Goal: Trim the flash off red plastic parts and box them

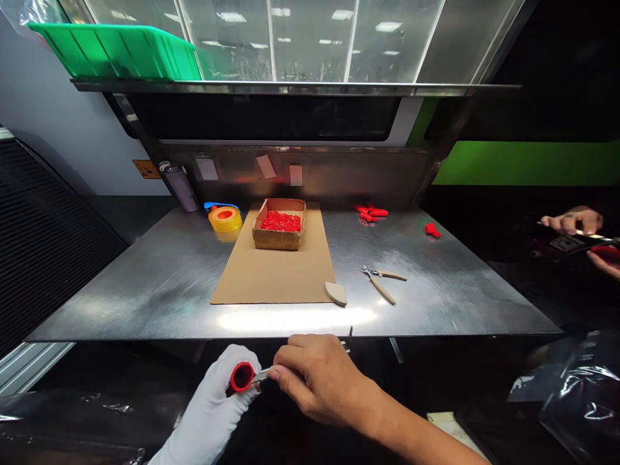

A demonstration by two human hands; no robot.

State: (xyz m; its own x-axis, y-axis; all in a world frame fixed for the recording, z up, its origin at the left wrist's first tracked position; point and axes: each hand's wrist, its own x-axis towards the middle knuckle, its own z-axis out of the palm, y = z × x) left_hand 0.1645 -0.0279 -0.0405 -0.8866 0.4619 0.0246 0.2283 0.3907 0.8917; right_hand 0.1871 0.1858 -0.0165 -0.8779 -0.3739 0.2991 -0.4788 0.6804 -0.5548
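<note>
In front of the table edge, my left hand (220,394), in a white glove, is wrapped round a red tubular part (241,376) whose round open end faces up toward me. My bare right hand (322,378) is closed on a thin metal tool (262,375), and the tool's end touches the rim of the red part. Most of the tool is hidden by my right fingers, so its kind cannot be made out. The lower part of the red piece is covered by the glove.
A cardboard box (278,240) of small red pieces stands on a cardboard sheet (271,278). Cutters (380,279), a beige wedge (336,293), yellow tape (225,219), a bottle (181,187) and red parts (371,212) lie around it. Another person's hands (576,221) are at right.
</note>
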